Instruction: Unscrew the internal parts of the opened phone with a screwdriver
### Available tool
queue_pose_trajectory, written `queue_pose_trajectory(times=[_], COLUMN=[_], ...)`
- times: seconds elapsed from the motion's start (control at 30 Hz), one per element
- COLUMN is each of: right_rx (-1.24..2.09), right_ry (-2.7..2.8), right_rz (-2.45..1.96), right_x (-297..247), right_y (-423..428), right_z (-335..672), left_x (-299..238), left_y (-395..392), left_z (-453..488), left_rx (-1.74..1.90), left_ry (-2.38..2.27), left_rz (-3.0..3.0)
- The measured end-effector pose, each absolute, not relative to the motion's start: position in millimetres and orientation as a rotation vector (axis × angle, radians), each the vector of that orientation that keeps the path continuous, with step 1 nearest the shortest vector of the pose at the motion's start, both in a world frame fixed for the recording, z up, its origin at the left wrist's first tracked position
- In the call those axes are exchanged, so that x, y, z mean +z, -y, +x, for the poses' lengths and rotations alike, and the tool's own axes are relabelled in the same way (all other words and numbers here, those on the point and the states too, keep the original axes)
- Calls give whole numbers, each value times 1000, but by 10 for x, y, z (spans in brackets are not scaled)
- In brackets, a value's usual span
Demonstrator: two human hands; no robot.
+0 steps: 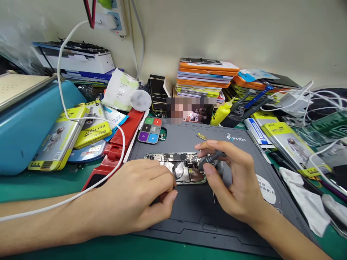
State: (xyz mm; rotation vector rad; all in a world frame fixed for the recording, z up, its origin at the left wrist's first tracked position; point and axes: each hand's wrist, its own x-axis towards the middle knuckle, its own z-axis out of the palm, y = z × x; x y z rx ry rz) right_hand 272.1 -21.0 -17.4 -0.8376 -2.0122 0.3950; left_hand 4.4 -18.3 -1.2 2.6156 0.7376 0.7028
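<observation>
An opened phone (pixel 180 169) lies on the dark grey work mat (pixel 187 220), its circuit board and inner metal parts bare. My left hand (pixel 146 193) is closed with curled fingers and covers the phone's near left part; whatever its fingertips hold is hidden. Over the phone's right end, my right hand (pixel 233 177) grips a dark grey screwdriver (pixel 213 158) between thumb and fingers. The screwdriver slants down left towards the board, and I cannot make out whether its tip touches. Below that palm a thin metal shaft (pixel 214 197) shows.
Beyond the phone lie a small yellow-ended part (pixel 201 136) and a coloured-square case (pixel 150 130). Yellow battery boxes (pixel 58 139) flank the mat. A red clamp-like tool (pixel 119 144) lies left, a yellow bottle (pixel 222 112) stands behind. A white cable (pixel 123 133) crosses my left forearm.
</observation>
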Motion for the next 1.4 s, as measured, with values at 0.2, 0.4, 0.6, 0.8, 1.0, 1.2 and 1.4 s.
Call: queue_pose_trajectory(times=[0.2, 0.4, 0.6, 0.8, 1.0, 1.2, 1.4], right_rx=[311, 351, 341, 343, 369, 412, 445], right_ry=[2024, 1906, 1798, 1903, 1912, 1904, 1922], right_rz=[-872, -948, -920, -903, -888, -910, -917], right_x=[-179, -175, -152, -223, -233, -238, -238], right_y=[215, 232, 225, 245, 249, 250, 250], right_z=[2715, 2665, 2634, 2621, 2641, 2629, 2633], left_x=[-26, -35, -10, -20, -56, -37, -45], left_y=[192, 196, 172, 181, 180, 175, 168], left_z=[29, 29, 32, 33, 13, 9, 13], left_rx=[710, 696, 727, 539, 417, 345, 313], left_ry=[-738, -739, -649, -519, -509, -515, -518], left_rz=[2621, 2614, 2671, 2787, 2802, 2784, 2782])
